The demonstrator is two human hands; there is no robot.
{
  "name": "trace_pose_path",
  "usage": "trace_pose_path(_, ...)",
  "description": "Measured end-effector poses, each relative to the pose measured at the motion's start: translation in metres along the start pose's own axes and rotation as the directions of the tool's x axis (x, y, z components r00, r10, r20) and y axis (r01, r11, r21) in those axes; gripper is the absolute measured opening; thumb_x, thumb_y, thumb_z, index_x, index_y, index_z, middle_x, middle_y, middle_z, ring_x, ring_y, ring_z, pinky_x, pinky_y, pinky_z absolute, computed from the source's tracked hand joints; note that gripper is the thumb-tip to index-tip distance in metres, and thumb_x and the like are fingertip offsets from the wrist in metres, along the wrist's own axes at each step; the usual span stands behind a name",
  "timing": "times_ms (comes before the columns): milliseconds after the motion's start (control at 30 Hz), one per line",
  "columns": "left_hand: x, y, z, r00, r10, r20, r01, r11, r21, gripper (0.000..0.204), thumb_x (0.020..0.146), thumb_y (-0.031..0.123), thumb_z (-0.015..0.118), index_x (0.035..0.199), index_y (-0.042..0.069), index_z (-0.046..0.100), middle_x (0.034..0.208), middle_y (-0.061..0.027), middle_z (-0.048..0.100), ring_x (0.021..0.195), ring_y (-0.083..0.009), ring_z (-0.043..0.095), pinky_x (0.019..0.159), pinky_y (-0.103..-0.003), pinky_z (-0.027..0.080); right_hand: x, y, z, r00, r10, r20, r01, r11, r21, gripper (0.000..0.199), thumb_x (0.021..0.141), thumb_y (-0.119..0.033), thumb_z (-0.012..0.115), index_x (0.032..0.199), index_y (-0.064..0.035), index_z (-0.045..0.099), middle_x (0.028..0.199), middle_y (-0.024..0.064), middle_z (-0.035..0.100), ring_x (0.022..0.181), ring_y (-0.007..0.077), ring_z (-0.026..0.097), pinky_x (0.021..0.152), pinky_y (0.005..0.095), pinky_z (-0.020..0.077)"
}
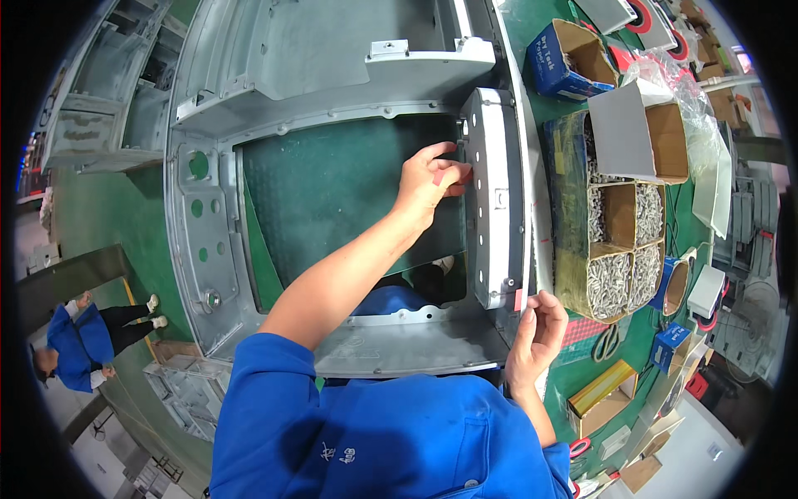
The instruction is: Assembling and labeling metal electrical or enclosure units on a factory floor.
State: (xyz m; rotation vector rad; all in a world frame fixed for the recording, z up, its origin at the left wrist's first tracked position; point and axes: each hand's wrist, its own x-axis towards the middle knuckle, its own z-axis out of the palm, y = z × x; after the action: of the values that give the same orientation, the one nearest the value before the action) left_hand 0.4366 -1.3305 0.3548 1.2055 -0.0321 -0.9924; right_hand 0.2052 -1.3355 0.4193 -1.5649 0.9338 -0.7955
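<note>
A large grey metal frame (357,353) with a rectangular opening lies in front of me. Along the opening's right side stands a long white bar (492,200) with a row of holes. My left hand (431,183) reaches across the opening, fingers bent together at the bar's inner edge; a small red piece (438,177) shows at its fingers, and what they grip is hidden. Beyond the frame's right edge, my right hand (539,333) pinches the near end of a thin white strip (526,241) running along that edge. A small red tab (519,299) sits beside these fingertips.
Right of the frame, a divided cardboard box (573,241) holds many small metal fasteners on a green surface. Around it are a blue carton (553,62), scissors (606,343) and a yellow box (603,388). Another person (79,345) in blue stands at far left, near more metal frames (108,83).
</note>
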Motion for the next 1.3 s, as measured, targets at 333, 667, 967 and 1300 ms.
trace_pose_path(333,0.01,-0.03,0.026,0.898,0.39,-0.203,-0.288,0.871,0.399,0.039,0.08,0.002,0.046,0.117,0.001,0.036,0.069,-0.005,0.052,0.061,-0.0096,0.05,0.054,-0.022,0.042,0.0,0.0,-0.001,1.0,-0.016,0.002,0.016,1.0,0.01,0.029,0.081,0.003,0.045,0.11,0.0021,0.04,0.095,0.0079,0.048,0.086,0.0112,0.048,0.077,0.0222,0.0383)
trace_pose_path(667,0.005,-0.047,0.019,0.843,0.395,-0.365,-0.302,0.909,0.286,0.05,0.077,0.011,0.055,0.12,0.005,0.031,0.074,-0.0063,0.051,0.057,-0.0127,0.048,0.057,-0.024,0.041,-0.001,0.0,-0.002,0.999,-0.034,0.032,0.033,0.999,0.035,0.03,0.081,0.002,0.046,0.11,0.001,0.04,0.096,0.0074,0.048,0.086,0.0116,0.048,0.077,0.0229,0.0391)
trace_pose_path(967,-0.106,0.029,0.012,0.967,-0.043,0.25,0.101,0.97,-0.222,0.013,0.081,0.011,0.054,0.092,0.004,0.055,0.079,-0.0027,0.055,0.069,-0.0093,0.049,0.06,-0.022,0.039,0.022,-0.043,-0.003,0.967,-0.25,0.045,0.251,0.968,-0.012,0.024,0.077,0.004,0.052,0.1,0.0014,0.048,0.093,0.0099,0.049,0.081,0.0136,0.051,0.073,0.0247,0.0415)
trace_pose_path(1300,-0.141,0.032,0.032,0.916,-0.023,0.401,0.036,0.999,-0.025,0.012,0.081,0.008,0.054,0.092,0.002,0.057,0.075,-0.0015,0.053,0.066,-0.008,0.047,0.055,-0.021,0.037,0.031,-0.049,0.01,0.959,-0.063,0.276,0.011,0.983,0.186,0.011,0.076,0.0,0.057,0.087,-0.0017,0.054,0.077,0.0005,0.054,0.066,0.005,0.049,0.06,0.0187,0.039)
